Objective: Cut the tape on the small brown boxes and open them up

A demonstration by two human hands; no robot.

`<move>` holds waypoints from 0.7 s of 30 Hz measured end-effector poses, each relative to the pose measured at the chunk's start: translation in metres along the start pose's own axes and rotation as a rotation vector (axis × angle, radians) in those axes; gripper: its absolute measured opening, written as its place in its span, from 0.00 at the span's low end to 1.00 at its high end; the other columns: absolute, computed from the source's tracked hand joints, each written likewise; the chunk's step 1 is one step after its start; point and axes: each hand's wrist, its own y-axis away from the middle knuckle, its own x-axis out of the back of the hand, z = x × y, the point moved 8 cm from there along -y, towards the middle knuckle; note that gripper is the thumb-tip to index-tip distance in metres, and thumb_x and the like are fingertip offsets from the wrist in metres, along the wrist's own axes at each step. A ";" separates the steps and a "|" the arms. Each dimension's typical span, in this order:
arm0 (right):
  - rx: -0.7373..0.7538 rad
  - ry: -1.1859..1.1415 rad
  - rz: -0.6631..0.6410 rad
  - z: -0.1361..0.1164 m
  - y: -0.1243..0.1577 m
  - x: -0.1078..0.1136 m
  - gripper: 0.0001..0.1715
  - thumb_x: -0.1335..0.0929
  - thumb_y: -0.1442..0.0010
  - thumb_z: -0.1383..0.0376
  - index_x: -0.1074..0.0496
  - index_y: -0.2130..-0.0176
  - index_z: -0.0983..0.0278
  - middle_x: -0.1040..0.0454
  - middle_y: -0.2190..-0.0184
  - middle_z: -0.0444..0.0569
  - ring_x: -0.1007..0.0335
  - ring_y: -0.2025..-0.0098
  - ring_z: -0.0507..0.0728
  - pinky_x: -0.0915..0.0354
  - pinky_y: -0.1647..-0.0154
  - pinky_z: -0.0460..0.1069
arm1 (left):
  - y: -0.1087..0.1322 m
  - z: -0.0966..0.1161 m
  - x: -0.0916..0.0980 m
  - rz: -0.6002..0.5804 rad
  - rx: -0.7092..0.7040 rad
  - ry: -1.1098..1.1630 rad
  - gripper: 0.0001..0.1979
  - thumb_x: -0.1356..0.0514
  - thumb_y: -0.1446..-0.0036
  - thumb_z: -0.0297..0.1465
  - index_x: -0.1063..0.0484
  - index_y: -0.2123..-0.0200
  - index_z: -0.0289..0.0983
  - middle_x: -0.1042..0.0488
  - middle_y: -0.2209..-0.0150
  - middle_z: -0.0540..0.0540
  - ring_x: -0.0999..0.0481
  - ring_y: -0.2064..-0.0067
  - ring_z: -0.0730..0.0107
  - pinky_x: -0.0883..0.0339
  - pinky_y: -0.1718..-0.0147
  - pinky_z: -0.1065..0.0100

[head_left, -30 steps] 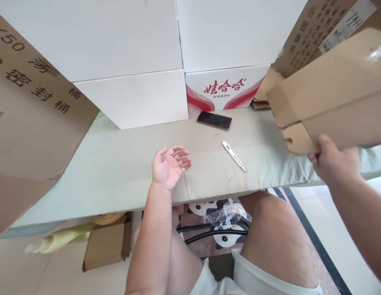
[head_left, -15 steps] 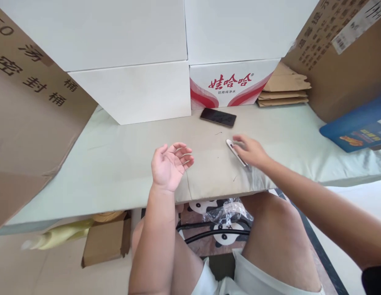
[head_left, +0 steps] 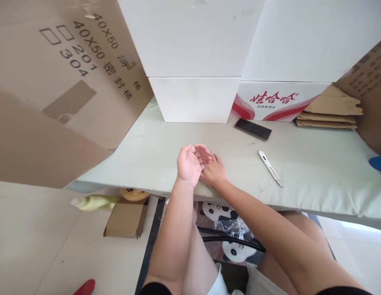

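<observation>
My left hand (head_left: 190, 164) rests on its edge near the front of the pale green table pad (head_left: 316, 164), palm up, fingers loosely curled and empty. Pressed against it from the right lies my right hand (head_left: 213, 172), palm down, its fingertips tucked under the left fingers, holding nothing that I can see. A white utility knife (head_left: 269, 168) lies free on the pad to the right of both hands. Farther back, a black phone (head_left: 252, 129) lies flat in front of the boxes.
White boxes (head_left: 195, 98) and a red-printed carton (head_left: 276, 100) line the back. A large printed brown carton (head_left: 64, 82) leans at the left. Flat cardboard pieces (head_left: 330, 114) are stacked at back right; a blue object (head_left: 379, 163) shows at the right edge. Below are a small cardboard box (head_left: 124, 219) and a bottle (head_left: 95, 202).
My right hand put away a cardboard box, reached to the knife, then came left to the left hand without it. The view turned left; the knife lies where it was.
</observation>
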 end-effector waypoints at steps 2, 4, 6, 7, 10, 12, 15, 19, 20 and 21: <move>-0.023 0.032 -0.001 0.000 0.003 0.000 0.34 0.42 0.29 0.56 0.38 0.30 0.65 0.39 0.28 0.57 0.53 0.24 0.69 0.56 0.25 0.66 | 0.004 0.008 0.011 0.030 -0.011 -0.012 0.16 0.45 0.43 0.41 0.26 0.71 0.36 0.25 0.73 0.46 0.25 0.72 0.69 0.29 0.67 0.67; -0.031 0.067 -0.005 0.000 0.005 0.002 0.32 0.41 0.30 0.56 0.35 0.31 0.63 0.40 0.27 0.55 0.52 0.24 0.68 0.55 0.26 0.64 | 0.006 0.018 0.022 0.064 -0.028 -0.017 0.15 0.44 0.44 0.42 0.27 0.71 0.36 0.25 0.73 0.46 0.25 0.72 0.69 0.29 0.67 0.67; -0.031 0.104 -0.008 0.000 0.006 0.003 0.32 0.40 0.30 0.56 0.34 0.32 0.61 0.40 0.27 0.53 0.51 0.24 0.68 0.54 0.26 0.64 | 0.004 0.031 0.031 0.092 -0.061 -0.014 0.15 0.44 0.45 0.43 0.28 0.72 0.37 0.25 0.73 0.47 0.25 0.73 0.70 0.30 0.67 0.67; -0.031 0.122 -0.008 0.000 0.006 0.003 0.32 0.39 0.30 0.56 0.35 0.32 0.61 0.40 0.27 0.53 0.51 0.24 0.68 0.54 0.26 0.64 | 0.000 0.038 0.036 0.101 -0.083 -0.017 0.15 0.44 0.45 0.43 0.28 0.72 0.37 0.25 0.73 0.47 0.25 0.73 0.70 0.30 0.67 0.68; -0.030 0.168 -0.009 -0.001 0.006 0.001 0.32 0.40 0.30 0.56 0.35 0.31 0.61 0.40 0.27 0.52 0.51 0.24 0.67 0.54 0.26 0.63 | -0.021 0.069 0.049 0.122 -0.171 -0.088 0.15 0.45 0.46 0.42 0.29 0.73 0.38 0.25 0.73 0.47 0.26 0.74 0.70 0.31 0.69 0.68; -0.028 0.189 -0.013 -0.002 0.007 0.000 0.32 0.41 0.30 0.57 0.35 0.31 0.62 0.39 0.27 0.53 0.51 0.24 0.67 0.54 0.26 0.63 | -0.042 0.099 0.061 0.168 -0.265 -0.224 0.14 0.46 0.46 0.42 0.29 0.74 0.38 0.26 0.75 0.47 0.27 0.75 0.70 0.31 0.70 0.68; -0.026 0.205 -0.019 -0.002 0.008 -0.003 0.32 0.40 0.30 0.58 0.34 0.32 0.62 0.39 0.27 0.53 0.51 0.24 0.68 0.53 0.26 0.63 | -0.077 0.161 0.079 0.326 -0.505 -0.494 0.11 0.45 0.45 0.37 0.32 0.76 0.39 0.29 0.77 0.48 0.29 0.76 0.69 0.33 0.72 0.67; -0.024 0.203 -0.027 -0.001 0.006 -0.006 0.31 0.39 0.31 0.57 0.33 0.32 0.61 0.39 0.27 0.52 0.51 0.24 0.68 0.54 0.26 0.64 | -0.118 0.241 0.092 0.486 -0.759 -0.615 0.06 0.42 0.46 0.24 0.32 0.73 0.40 0.27 0.68 0.49 0.25 0.61 0.67 0.30 0.55 0.67; -0.023 0.198 -0.031 -0.001 0.006 -0.007 0.31 0.39 0.31 0.57 0.33 0.32 0.60 0.39 0.27 0.51 0.51 0.24 0.68 0.54 0.26 0.64 | -0.120 0.264 0.085 0.560 -0.911 -0.798 0.07 0.41 0.47 0.22 0.30 0.69 0.40 0.24 0.61 0.47 0.25 0.53 0.65 0.32 0.47 0.64; -0.024 0.192 -0.034 0.000 0.006 -0.008 0.31 0.39 0.31 0.57 0.33 0.33 0.60 0.39 0.27 0.51 0.51 0.24 0.68 0.54 0.26 0.64 | -0.125 0.281 0.076 0.604 -1.008 -0.996 0.12 0.39 0.49 0.20 0.27 0.62 0.39 0.24 0.51 0.44 0.27 0.45 0.61 0.35 0.41 0.60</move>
